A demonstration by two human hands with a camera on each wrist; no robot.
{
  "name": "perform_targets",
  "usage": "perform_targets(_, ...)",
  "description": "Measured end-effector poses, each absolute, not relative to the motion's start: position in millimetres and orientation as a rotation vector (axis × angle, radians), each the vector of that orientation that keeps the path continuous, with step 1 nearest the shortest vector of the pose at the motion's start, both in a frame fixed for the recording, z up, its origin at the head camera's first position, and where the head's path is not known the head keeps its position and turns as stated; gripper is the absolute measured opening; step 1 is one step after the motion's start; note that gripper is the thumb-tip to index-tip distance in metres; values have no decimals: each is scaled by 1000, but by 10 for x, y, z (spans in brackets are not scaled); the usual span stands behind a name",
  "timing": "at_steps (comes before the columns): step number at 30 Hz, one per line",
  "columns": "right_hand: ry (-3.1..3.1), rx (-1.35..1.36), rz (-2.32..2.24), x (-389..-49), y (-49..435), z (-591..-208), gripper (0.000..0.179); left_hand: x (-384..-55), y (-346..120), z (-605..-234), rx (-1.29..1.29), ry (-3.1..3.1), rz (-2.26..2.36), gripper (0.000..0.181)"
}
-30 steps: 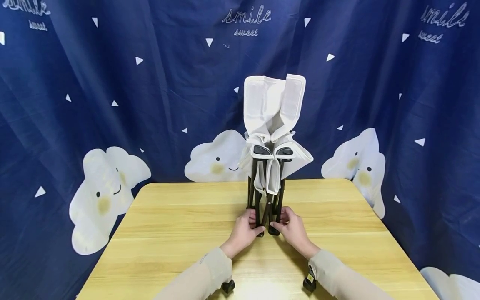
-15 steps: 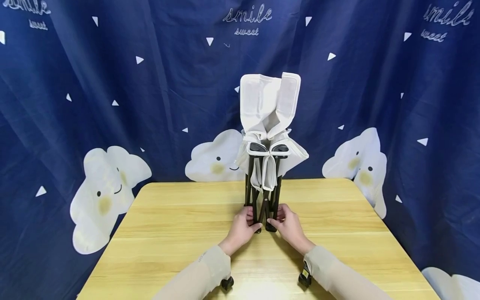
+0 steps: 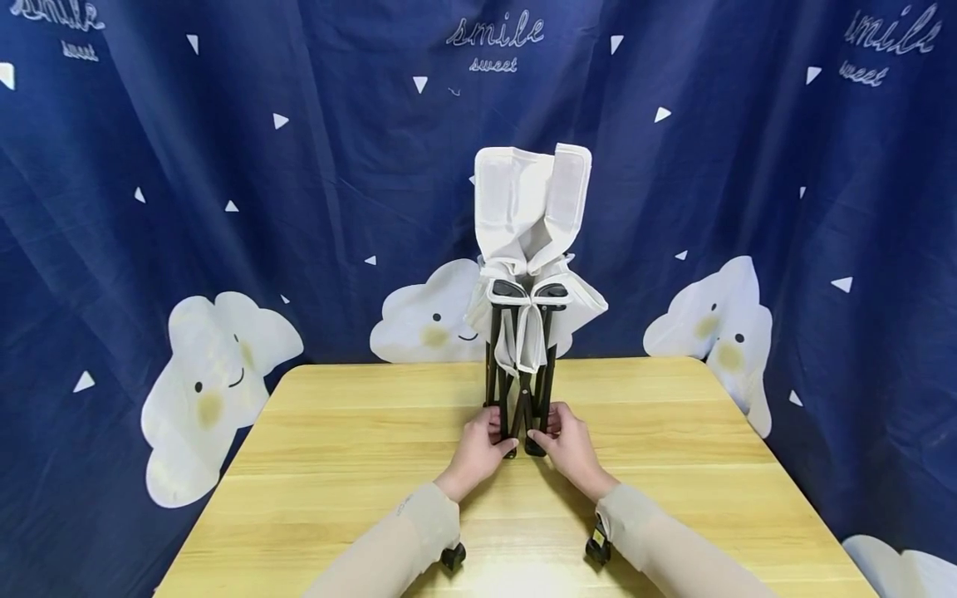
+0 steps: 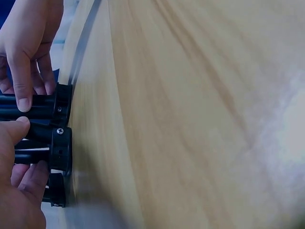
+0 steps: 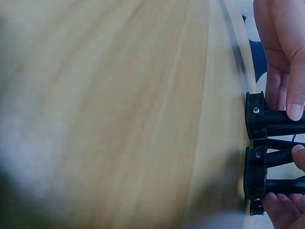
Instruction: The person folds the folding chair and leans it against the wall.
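A folded camp chair point(image 3: 514, 199) with white fabric and dark tubular legs stands upright on the wooden table point(image 3: 374, 465), its fabric bunched above the legs. Low on its left legs, my left hand point(image 3: 478, 448) grips with the thumb in front and fingers behind. My right hand point(image 3: 566, 444) holds the right legs the same way, mirrored. The two thumbs are close to each other in front of the crossing tubes. In the left wrist view, black plastic feet point(image 4: 59, 148) with screws sit at the tube ends. The right wrist view shows similar feet point(image 5: 255, 171); the fingers behind are partly hidden.
A dark blue curtain point(image 3: 359, 149) with white clouds and triangles hangs right behind the table's far edge. Small black devices point(image 3: 453, 556) sit under both sleeve cuffs. The bare tabletop extends to the left and right of the chair.
The chair has shifted slightly left and farther from me, staying upright. Both hands have moved along with it and kept their hold on the legs.
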State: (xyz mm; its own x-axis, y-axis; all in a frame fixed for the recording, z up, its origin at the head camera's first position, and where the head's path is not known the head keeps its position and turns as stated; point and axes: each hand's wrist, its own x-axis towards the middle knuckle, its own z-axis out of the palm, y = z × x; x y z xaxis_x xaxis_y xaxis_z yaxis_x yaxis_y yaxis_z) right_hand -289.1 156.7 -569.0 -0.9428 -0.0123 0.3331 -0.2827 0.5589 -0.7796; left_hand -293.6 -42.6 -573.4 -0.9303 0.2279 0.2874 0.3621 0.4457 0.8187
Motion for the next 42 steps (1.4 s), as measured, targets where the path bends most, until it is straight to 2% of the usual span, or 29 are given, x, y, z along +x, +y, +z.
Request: perform_targets(42,-2576,203,1275,-3182,1443,-5637,38,-3277,-510,-5728,-493,-2597,-1503,55)
